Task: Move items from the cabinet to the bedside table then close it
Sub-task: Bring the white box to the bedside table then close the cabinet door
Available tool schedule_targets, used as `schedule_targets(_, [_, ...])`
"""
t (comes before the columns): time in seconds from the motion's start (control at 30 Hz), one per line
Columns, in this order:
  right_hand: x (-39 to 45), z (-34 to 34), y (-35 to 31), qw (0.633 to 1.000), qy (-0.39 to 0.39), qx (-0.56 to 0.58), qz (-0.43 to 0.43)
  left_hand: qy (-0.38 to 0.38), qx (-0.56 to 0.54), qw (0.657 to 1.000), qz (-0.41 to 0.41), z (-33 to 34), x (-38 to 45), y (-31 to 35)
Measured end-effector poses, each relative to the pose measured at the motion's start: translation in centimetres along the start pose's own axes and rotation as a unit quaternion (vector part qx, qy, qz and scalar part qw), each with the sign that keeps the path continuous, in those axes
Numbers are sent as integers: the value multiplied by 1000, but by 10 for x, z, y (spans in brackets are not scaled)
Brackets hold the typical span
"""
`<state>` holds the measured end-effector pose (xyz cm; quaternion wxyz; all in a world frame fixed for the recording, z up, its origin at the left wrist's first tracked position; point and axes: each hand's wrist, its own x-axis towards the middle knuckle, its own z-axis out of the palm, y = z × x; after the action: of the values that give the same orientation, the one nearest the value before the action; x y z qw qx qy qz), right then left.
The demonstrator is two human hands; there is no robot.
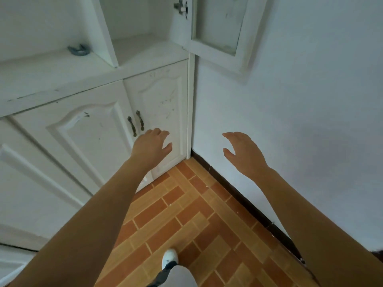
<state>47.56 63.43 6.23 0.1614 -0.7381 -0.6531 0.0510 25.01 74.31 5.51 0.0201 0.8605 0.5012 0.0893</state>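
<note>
Head view: nearest, a white shoe (pixel 170 258) stands on the orange and tan tiled floor (pixel 186 214), with both bare forearms reaching forward above it. The left hand (pixel 152 146) hangs in front of the lower right cabinet door (pixel 159 112), fingers loosely spread and relaxed, holding nothing, just below and right of the two dark door handles (pixel 135 123); whether it touches the door cannot be told. The right hand (pixel 241 151) hovers in front of the white wall (pixel 300 121), thumb apart from the gently curved fingers, also holding nothing. Farther off, above both hands, the white cabinet (pixel 62 79) has open shelves. A small dark grey item (pixel 78 50) lies on the left shelf, well apart from the left hand and up to its left. The upper right compartment's glass-panelled door (pixel 219 32) stands swung open against the wall, above the right hand.
</note>
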Motion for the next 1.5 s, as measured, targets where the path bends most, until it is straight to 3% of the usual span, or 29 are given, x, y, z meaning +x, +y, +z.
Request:
schedule_targets(0.5, [190,37,-1,1000,12,4,26,-11,2,998,60,24,192,-75])
schedule_targets(0.93, [342,34,40,1000,24,10,-3,18,-19,998,55,26,347,-79])
schedule_targets(1.27, [376,39,40,999,33,3,31,9,-42,993,114,32,406,-90])
schedule_targets(1.5, [350,27,34,984,103,10,143,-9,-65,970,233,31,434,-70])
